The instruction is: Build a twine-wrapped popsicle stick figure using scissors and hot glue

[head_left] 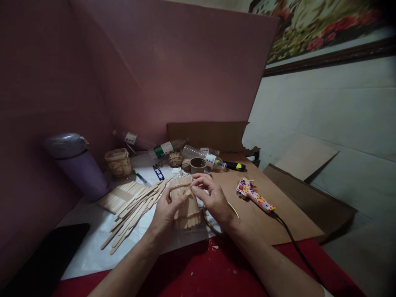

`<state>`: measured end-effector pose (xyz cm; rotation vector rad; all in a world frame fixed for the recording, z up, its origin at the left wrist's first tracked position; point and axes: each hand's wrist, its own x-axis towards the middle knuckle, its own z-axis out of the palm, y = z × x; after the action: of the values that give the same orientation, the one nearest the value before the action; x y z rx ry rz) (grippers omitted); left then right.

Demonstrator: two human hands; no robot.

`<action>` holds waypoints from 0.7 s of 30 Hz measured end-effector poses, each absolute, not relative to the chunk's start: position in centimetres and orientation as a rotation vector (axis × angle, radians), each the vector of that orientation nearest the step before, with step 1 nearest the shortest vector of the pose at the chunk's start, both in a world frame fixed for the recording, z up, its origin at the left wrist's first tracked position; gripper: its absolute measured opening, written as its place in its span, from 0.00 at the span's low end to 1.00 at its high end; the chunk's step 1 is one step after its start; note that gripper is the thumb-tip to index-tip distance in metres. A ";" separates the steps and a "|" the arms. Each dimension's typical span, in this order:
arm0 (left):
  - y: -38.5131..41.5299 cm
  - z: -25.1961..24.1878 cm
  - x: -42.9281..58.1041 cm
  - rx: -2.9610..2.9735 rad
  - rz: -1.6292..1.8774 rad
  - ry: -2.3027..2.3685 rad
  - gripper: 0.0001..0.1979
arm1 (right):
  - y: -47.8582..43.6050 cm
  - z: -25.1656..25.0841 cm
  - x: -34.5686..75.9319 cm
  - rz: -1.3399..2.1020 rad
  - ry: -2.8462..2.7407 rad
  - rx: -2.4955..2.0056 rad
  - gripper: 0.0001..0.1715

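My left hand [165, 210] is wrapped round a small piece made of wooden craft sticks [185, 202], tied with bands of twine near its top and bottom. The thumb lies across its front. At the piece's upper right edge, my right hand [213, 198] has thumb and forefinger pinched together; whatever is between them is too small to make out. Below my right wrist lies a gold-coloured ring [213, 227], partly covered by the hand. Loose craft sticks [136, 214] are spread left of my left hand, beside a paper-banded bundle of sticks [119, 196].
A flowered glue gun [252, 194] with a black cord lies on cardboard [287, 222] at right. Behind my hands are a brown cup [198, 165], twine balls [175, 159], plastic bottles [163, 149] and a cutter [157, 172]. A twine-wrapped jar [118, 163] and purple container [82, 173] stand left.
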<state>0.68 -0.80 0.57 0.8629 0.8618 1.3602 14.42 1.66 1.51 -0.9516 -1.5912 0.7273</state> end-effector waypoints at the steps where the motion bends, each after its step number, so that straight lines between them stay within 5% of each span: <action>1: -0.8 0.6 0.7 0.843 1.365 0.867 0.27 | 2.1 1.6 14.7 0.656 -1.586 -0.986 0.10; 6: -1.0 1.0 0.9 0.779 1.354 0.868 0.25 | 7.0 3.1 18.0 0.350 -1.521 -1.298 0.19; 10: -1.1 1.2 0.9 0.761 1.346 0.857 0.25 | 11.6 4.2 20.4 0.152 -1.620 -1.577 0.10; 21: -1.3 1.0 0.9 0.748 1.369 0.882 0.26 | 15.4 2.2 21.1 -0.094 -2.008 -1.847 0.18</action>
<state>0.92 -1.27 1.02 0.7475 0.8822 1.3695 21.11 15.38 2.22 -1.8466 -2.0084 -0.0939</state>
